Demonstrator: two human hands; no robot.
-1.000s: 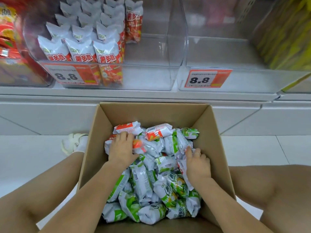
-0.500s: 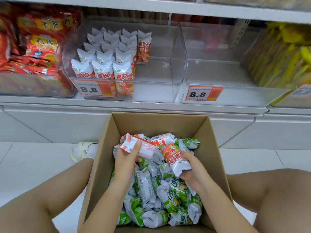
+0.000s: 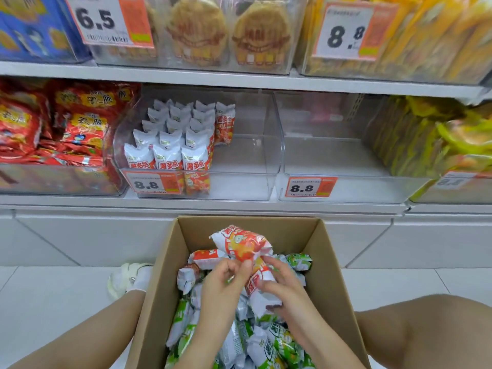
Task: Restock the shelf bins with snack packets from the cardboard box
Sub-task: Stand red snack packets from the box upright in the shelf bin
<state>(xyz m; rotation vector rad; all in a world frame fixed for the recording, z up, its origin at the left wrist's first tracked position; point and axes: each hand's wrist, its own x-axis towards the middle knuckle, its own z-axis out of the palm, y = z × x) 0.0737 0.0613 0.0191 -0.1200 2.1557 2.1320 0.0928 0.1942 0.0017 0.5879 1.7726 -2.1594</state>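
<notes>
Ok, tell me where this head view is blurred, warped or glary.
Head view: the upper shelf's 6.5 price tag and the yellow packs are smeared by blur; the shelf edges bow from wide-angle distortion; the empty clear bin shows soft, milky reflections; lighting is flat and even with no hard shadows; the orange packet held over the cardboard box stays fairly sharp.

A shop aisle: above the hands, shelves [image 3: 239, 81] carry clear bins [image 3: 239, 187] of snack packets behind orange price tags [image 3: 310, 187].
</notes>
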